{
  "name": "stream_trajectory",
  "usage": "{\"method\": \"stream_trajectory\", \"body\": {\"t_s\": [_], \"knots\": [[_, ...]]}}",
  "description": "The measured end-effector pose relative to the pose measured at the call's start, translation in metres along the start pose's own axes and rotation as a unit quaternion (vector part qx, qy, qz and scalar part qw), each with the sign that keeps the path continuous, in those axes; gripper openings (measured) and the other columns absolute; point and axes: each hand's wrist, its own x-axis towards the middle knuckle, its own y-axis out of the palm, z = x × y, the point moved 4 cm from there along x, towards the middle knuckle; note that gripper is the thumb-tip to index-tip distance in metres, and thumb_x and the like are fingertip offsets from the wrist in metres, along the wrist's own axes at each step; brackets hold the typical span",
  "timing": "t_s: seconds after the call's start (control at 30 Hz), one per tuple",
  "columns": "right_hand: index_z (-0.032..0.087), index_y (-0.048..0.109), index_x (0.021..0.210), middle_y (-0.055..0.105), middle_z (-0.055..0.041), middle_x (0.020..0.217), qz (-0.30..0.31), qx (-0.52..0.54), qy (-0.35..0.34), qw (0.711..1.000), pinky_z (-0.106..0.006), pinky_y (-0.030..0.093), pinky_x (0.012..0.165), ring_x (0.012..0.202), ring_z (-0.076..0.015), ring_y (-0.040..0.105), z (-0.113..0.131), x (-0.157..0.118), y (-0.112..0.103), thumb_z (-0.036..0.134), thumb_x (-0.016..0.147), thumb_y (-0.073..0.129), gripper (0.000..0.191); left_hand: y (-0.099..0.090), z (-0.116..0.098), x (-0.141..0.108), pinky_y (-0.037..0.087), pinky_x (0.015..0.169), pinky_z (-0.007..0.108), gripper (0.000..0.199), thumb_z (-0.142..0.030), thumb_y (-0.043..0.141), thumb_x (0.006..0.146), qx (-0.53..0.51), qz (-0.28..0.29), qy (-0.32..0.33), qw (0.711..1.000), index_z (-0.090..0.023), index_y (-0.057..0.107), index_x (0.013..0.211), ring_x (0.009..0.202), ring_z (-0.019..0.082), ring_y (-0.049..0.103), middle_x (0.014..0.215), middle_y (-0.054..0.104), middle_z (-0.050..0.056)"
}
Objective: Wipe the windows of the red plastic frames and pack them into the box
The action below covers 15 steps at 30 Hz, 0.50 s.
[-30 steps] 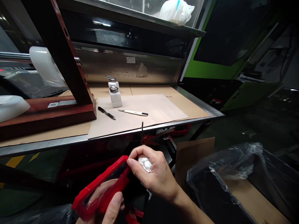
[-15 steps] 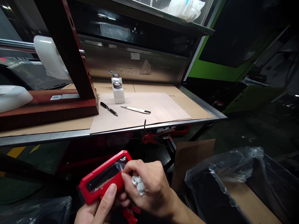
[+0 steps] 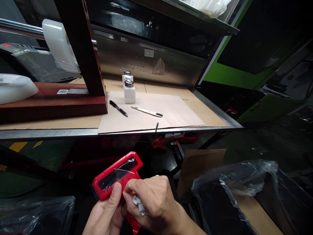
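Observation:
My left hand (image 3: 107, 209) is closed around a red plastic frame (image 3: 105, 193), thumb along its near side. The frame is tilted up to the right, and a dark window with shiny clear film (image 3: 116, 176) fills its opening. Closed at the frame's lower right side is my right hand (image 3: 153, 202), thumb and forefinger pinched together against the red part. A crumpled white wipe (image 3: 139, 205) sticks out between its fingers. What the fingertips touch is partly hidden.
On the paper-covered bench (image 3: 171, 111) lie a craft knife (image 3: 146, 111) and a black pen (image 3: 118, 108), near white pump bottles (image 3: 129, 93). A wooden tape stand (image 3: 53, 107) is at left. A plastic-lined bin (image 3: 210, 192) stands at right; red-handled pliers (image 3: 160, 142) hang under the bench edge.
My right hand has slid down and left along the red frame, away from its upper right corner. More of the window and film shows. The view has shifted slightly.

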Motion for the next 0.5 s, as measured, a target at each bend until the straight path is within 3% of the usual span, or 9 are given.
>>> {"method": "stream_trajectory", "body": {"t_s": [0.2, 0.3, 0.5], "knots": [[0.016, 0.056, 0.076, 0.060, 0.0016, 0.058, 0.060, 0.001, 0.023, 0.998, -0.024, 0.030, 0.045, 0.046, -0.0088, 0.052, -0.003, -0.002, 0.007, 0.018, 0.088, 0.047, 0.015, -0.013, 0.003, 0.001, 0.060, 0.060, 0.022, 0.033, -0.031, 0.086, 0.051, -0.063, -0.101, 0.045, 0.992, -0.018, 0.074, 0.079, 0.086, 0.027, 0.069, 0.082, 0.076, 0.004], [0.016, 0.056, 0.078, 0.061, 0.0011, 0.060, 0.084, -0.019, 0.030, 0.996, -0.026, 0.029, 0.044, 0.047, -0.0099, 0.054, -0.003, -0.001, 0.010, 0.021, 0.089, 0.046, 0.016, -0.019, 0.005, 0.002, 0.059, 0.057, 0.019, 0.029, -0.028, 0.088, 0.047, -0.071, -0.119, 0.042, 0.990, -0.018, 0.073, 0.070, 0.082, 0.025, 0.070, 0.077, 0.076, 0.003], [0.014, 0.061, 0.080, 0.061, 0.0000, 0.055, 0.113, -0.019, 0.008, 0.993, -0.027, 0.028, 0.042, 0.043, -0.0118, 0.053, 0.004, 0.000, 0.012, 0.017, 0.089, 0.042, 0.021, -0.024, 0.004, 0.007, 0.060, 0.059, 0.024, 0.028, -0.024, 0.084, 0.055, -0.087, -0.115, 0.010, 0.989, -0.018, 0.073, 0.080, 0.083, 0.025, 0.069, 0.082, 0.075, 0.003]]}}
